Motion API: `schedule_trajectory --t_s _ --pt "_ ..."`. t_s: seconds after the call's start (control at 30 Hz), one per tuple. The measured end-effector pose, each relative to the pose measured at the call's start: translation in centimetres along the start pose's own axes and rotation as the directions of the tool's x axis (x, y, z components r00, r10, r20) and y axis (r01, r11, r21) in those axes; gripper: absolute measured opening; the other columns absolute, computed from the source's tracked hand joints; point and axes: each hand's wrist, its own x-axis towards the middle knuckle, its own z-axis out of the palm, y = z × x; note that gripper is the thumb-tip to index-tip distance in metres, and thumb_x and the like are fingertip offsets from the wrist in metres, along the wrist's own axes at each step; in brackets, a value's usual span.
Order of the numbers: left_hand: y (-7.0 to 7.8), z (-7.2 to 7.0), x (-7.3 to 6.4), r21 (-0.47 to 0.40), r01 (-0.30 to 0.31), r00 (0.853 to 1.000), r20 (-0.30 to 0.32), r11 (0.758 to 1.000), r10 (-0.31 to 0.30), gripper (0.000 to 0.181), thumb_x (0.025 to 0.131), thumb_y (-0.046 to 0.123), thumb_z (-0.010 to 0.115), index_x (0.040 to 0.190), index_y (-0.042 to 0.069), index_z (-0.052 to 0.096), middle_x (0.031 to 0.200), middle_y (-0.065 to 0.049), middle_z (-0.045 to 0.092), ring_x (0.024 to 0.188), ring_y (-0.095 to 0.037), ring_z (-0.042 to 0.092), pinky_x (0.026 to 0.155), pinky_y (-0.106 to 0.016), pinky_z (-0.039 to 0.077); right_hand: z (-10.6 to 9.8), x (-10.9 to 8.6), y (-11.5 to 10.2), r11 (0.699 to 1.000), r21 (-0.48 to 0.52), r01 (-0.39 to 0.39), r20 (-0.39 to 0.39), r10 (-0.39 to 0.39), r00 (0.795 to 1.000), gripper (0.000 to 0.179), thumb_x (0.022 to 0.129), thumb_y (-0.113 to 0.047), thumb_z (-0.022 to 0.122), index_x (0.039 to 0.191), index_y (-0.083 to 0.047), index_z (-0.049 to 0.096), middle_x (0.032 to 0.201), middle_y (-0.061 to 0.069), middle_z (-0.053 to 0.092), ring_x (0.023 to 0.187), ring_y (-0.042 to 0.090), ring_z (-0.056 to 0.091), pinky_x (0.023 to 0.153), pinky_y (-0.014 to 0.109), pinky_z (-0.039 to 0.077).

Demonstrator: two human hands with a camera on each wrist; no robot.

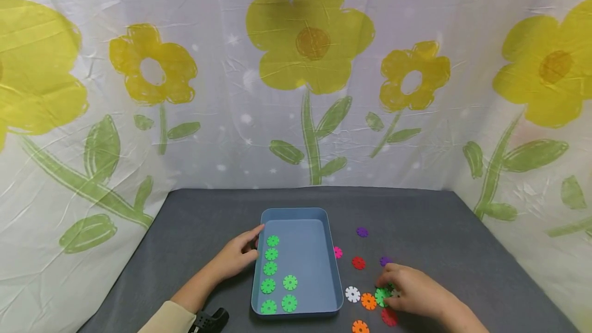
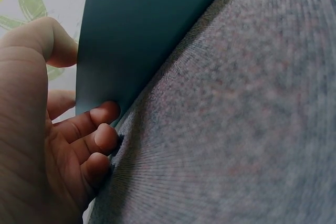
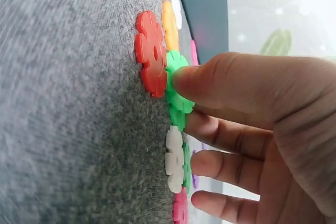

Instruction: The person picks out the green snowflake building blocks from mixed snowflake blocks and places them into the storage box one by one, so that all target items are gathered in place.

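Note:
A blue-grey tray (image 1: 333,256) lies on the dark cloth, with several green notched plastic discs (image 1: 271,268) set in two columns at its left side. My left hand (image 1: 233,255) holds the tray's left side. In the left wrist view, the thumb and one finger reach the rim while other curled fingers sit low against the outer wall. Right of the tray, my right hand (image 1: 413,291) pinches a green notched disc (image 3: 178,80) among the loose ones. Another green piece shows just below it in the right wrist view; fingers partly hide both.
Loose discs lie right of the tray: purple (image 1: 362,232), pink (image 1: 338,252), red (image 1: 358,263), white (image 1: 352,294) and orange (image 1: 368,301). Another red disc (image 3: 151,53) lies beside my right thumb. A flower-printed curtain (image 1: 222,76) surrounds the table's back and sides.

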Motion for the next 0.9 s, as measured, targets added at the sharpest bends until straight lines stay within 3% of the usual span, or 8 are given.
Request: schedule_trajectory --t_s 0.17,0.33,0.47,0.67,0.9 --pt "-0.08 0.04 0.03 -0.007 0.003 1.0 0.006 1.0 -0.003 0.071 0.09 0.005 0.057 0.158 0.003 0.038 0.103 -0.005 0.053 0.072 -0.014 0.048 0.066 -0.028 0.041 -0.1 -0.07 0.06 0.999 -0.026 -0.02 0.028 0.02 0.999 0.023 0.08 -0.023 0.083 0.101 -0.019 0.076 0.098 -0.016 0.057 0.084 0.001 0.054 0.074 0.032 0.052" --pt "-0.22 0.03 0.05 -0.005 0.024 1.0 0.001 1.0 -0.024 0.071 0.09 0.005 0.057 0.159 0.005 0.038 0.103 -0.005 0.053 0.073 -0.014 0.048 0.066 -0.029 0.041 -0.02 0.04 -0.08 0.996 -0.088 0.033 -0.018 -0.035 0.999 0.021 0.08 -0.025 0.083 0.098 -0.02 0.075 0.095 -0.018 0.056 0.08 0.0 0.053 0.072 0.031 0.052" --pt "-0.27 0.03 0.08 0.004 0.025 1.0 0.0 1.0 -0.025 0.071 0.091 0.006 0.058 0.159 0.006 0.038 0.104 -0.005 0.054 0.073 -0.014 0.049 0.066 -0.029 0.041 -0.01 0.22 0.11 0.994 -0.107 0.033 -0.036 -0.037 0.999 0.022 0.081 -0.032 0.084 0.098 -0.021 0.076 0.094 -0.018 0.056 0.08 0.0 0.052 0.072 0.031 0.051" --pt "-0.28 -0.03 0.12 -0.013 0.009 1.0 0.007 1.0 -0.009 0.071 0.09 0.004 0.056 0.159 0.005 0.037 0.102 -0.005 0.053 0.071 -0.013 0.047 0.066 -0.029 0.041 -0.27 0.12 0.47 0.998 -0.06 -0.006 0.005 0.007 1.0 0.027 0.08 -0.031 0.087 0.103 -0.02 0.079 0.095 -0.017 0.058 0.082 0.001 0.053 0.074 0.031 0.052" --pt "-0.37 0.02 0.18 -0.001 0.005 1.0 0.008 1.0 -0.005 0.071 0.091 0.004 0.056 0.159 0.005 0.037 0.102 -0.004 0.053 0.073 -0.013 0.048 0.067 -0.029 0.041 -0.12 0.25 0.13 0.999 -0.01 -0.04 0.014 0.04 0.999 0.022 0.082 -0.032 0.084 0.103 -0.028 0.079 0.093 -0.018 0.054 0.08 0.003 0.051 0.07 0.027 0.048"
